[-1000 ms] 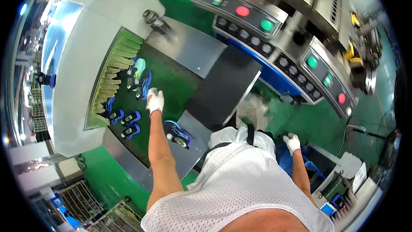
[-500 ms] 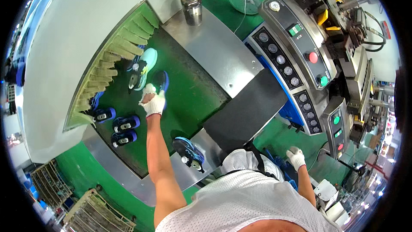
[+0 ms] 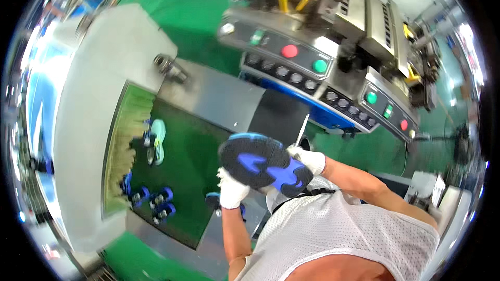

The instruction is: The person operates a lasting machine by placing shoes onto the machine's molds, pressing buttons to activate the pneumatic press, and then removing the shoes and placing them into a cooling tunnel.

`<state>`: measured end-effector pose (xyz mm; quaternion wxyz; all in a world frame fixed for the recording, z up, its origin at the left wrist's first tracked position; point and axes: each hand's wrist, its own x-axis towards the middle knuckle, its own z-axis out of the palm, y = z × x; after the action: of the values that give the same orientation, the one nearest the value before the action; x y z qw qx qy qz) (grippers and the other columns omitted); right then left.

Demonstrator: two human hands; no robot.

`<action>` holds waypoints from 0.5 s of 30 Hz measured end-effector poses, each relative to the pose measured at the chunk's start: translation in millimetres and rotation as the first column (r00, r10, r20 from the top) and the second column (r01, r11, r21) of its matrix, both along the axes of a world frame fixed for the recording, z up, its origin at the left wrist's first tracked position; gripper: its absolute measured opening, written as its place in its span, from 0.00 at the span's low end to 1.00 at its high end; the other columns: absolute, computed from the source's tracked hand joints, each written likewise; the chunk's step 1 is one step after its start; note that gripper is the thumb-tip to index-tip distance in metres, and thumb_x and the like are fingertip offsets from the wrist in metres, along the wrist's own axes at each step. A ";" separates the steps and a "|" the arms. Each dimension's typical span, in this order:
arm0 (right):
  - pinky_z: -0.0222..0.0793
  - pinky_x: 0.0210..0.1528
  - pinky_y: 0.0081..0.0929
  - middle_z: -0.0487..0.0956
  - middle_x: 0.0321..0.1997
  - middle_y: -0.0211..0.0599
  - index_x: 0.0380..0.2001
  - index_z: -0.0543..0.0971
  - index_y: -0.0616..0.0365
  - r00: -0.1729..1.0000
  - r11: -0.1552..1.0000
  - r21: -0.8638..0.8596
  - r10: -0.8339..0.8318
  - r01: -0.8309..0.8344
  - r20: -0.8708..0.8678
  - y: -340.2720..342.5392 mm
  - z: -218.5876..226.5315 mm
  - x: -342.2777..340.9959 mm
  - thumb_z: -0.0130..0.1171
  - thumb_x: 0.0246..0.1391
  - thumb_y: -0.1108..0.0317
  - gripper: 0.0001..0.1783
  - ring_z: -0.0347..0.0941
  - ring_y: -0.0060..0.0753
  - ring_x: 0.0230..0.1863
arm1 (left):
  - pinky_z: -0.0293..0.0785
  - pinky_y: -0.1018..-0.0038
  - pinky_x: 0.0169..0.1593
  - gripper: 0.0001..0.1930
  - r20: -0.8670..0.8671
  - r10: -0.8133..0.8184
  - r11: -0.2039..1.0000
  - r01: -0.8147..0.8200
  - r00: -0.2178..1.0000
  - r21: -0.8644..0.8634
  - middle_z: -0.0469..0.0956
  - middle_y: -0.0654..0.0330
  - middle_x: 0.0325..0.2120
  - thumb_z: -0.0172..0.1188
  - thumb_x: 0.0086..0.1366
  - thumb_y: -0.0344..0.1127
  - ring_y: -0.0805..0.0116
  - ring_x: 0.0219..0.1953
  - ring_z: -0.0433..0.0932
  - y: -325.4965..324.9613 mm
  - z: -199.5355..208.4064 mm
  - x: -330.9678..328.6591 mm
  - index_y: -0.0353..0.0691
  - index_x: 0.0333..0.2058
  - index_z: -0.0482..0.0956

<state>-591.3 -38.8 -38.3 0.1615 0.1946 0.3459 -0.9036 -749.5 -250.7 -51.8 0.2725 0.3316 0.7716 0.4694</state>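
Note:
A shoe (image 3: 259, 162) is held up in front of me with its black outsole, patched in violet-blue, turned toward the view. My left hand (image 3: 233, 190), in a white knit glove, grips its left part from below. My right hand (image 3: 308, 160), also gloved, is closed at the other end; its fingertips are partly hidden behind the sole. Another shoe (image 3: 211, 198) lies on the metal ledge beside my left wrist, mostly covered by it. On the green belt (image 3: 195, 145) rest a turquoise-soled shoe (image 3: 158, 140) and several small dark shoes (image 3: 162, 213) with violet edges.
A fringed curtain (image 3: 119, 161) hangs at the opening of the white machine housing (image 3: 122, 47). A metal bottle (image 3: 171, 68) stands on the ledge's far end. A black mat (image 3: 276, 117) covers the ledge's right part. Beyond are control panels (image 3: 281, 52) with coloured buttons and dials.
My left hand has lifted a shoe off the belt and brought it right, toward my body. My right hand has come up from my side onto that shoe. The view has turned right.

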 end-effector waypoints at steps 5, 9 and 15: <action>0.61 0.36 0.36 0.66 0.32 0.34 0.34 0.72 0.56 0.972 0.964 0.132 -0.223 0.231 -0.070 43.7 -21.9 35.2 0.72 0.48 0.59 0.20 0.62 0.30 0.34 | 0.76 0.68 0.59 0.24 0.274 0.072 0.938 -0.159 0.959 0.309 0.77 0.48 0.57 0.61 0.70 0.27 0.62 0.57 0.78 94.4 53.7 4.1 0.32 0.63 0.69; 0.71 0.41 0.31 0.77 0.40 0.30 0.45 0.75 0.59 0.875 0.878 -0.117 -0.475 0.465 -0.092 105.5 36.4 74.0 0.74 0.50 0.67 0.22 0.73 0.24 0.38 | 0.82 0.59 0.56 0.19 0.306 0.153 0.878 -0.271 0.940 0.394 0.75 0.43 0.57 0.52 0.76 0.26 0.51 0.57 0.79 154.2 57.4 25.9 0.28 0.62 0.66; 0.78 0.59 0.46 0.82 0.57 0.45 0.63 0.73 0.63 0.760 0.772 -0.404 -0.607 0.491 -0.234 196.4 64.1 121.3 0.73 0.48 0.75 0.37 0.81 0.41 0.56 | 0.81 0.55 0.59 0.23 0.420 0.133 0.894 -0.292 0.898 0.341 0.71 0.40 0.60 0.52 0.73 0.21 0.49 0.60 0.76 218.3 26.1 48.4 0.27 0.65 0.63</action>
<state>-470.0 157.7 25.8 -0.1496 0.0953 0.1451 -0.9734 -701.1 -32.4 -25.7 0.2922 0.1928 0.6240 0.6986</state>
